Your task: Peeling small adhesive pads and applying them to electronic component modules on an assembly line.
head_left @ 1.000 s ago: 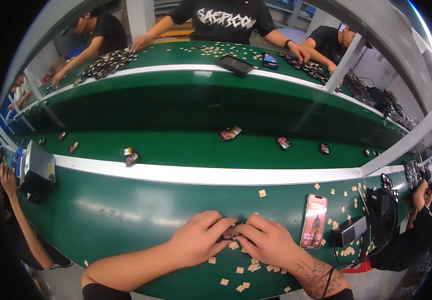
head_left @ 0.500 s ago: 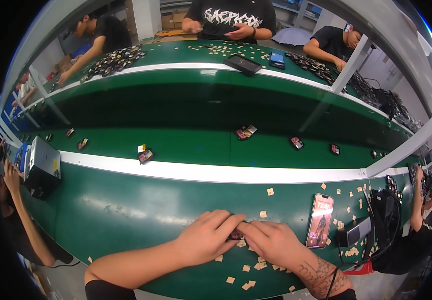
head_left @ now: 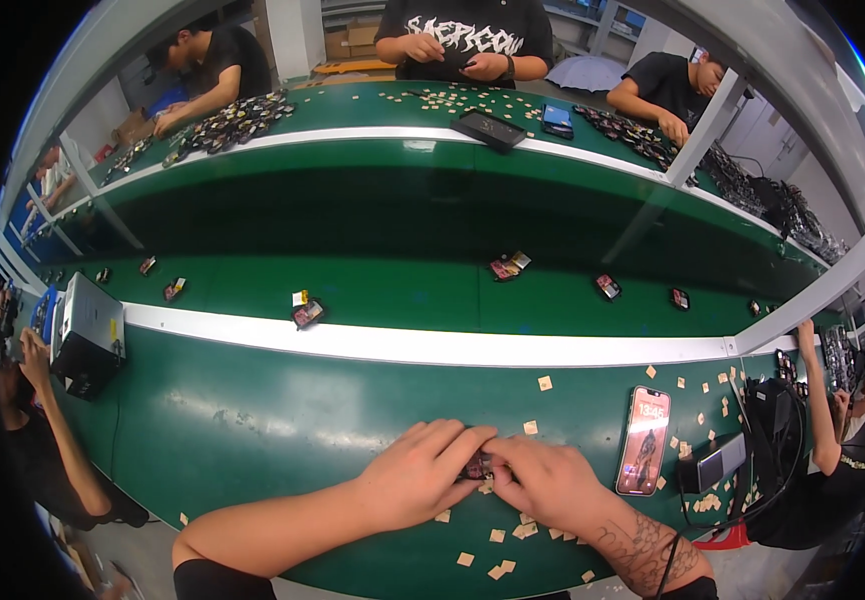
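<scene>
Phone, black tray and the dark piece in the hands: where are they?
Phone point(head_left: 644, 442), head view: screen's middle.
Black tray point(head_left: 478, 136), head view: its near wall.
Dark piece point(head_left: 475, 467), head view: its uncovered part.

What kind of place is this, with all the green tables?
Probably a factory assembly line: small dark parts lie spaced along a green strip, people work at green benches on both sides, and small pieces lie heaped opposite.

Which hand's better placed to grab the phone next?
Probably the right hand: it is nearer the phone, which lies to its right. The left hand sits farther left, fingers on the small dark part.
</scene>
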`<state>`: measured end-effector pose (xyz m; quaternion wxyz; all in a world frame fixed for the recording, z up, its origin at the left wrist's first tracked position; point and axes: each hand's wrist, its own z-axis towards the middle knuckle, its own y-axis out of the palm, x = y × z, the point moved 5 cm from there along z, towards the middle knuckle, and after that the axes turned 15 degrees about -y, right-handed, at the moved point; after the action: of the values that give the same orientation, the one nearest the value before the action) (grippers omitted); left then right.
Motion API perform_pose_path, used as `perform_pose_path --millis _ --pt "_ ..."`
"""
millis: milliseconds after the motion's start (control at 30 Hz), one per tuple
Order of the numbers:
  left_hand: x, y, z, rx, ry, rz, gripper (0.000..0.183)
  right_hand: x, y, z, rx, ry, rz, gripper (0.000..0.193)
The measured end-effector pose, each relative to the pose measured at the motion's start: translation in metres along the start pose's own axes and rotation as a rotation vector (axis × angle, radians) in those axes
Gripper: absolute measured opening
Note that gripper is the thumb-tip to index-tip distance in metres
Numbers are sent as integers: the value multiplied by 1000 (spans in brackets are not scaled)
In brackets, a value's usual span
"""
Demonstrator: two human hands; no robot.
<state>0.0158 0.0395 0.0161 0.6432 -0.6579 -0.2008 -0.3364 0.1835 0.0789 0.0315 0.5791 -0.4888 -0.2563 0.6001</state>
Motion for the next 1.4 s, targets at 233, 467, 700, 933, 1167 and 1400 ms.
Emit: perform_pose_path --millis 233,467,700,933,1167,1400 --pt "-4 -5 1 26 -42 48 64 29 -12 -14 133 321 264 53" --pt "-8 -11 4 97 -34 82 62 44 -7 -20 176 337 262 56" --pt "-10 -12 6 79 -62 77 61 41 -14 -26 -140 349 -120 23" --pt "-6 -6 3 51 -25 80 62 31 -8 -12 162 454 289 19" --pt "-6 -1 1 -2 53 99 39 28 0 -8 7 400 494 15" --pt "-2 -2 -2 71 162 166 25 29 0 -11 -29 406 556 18"
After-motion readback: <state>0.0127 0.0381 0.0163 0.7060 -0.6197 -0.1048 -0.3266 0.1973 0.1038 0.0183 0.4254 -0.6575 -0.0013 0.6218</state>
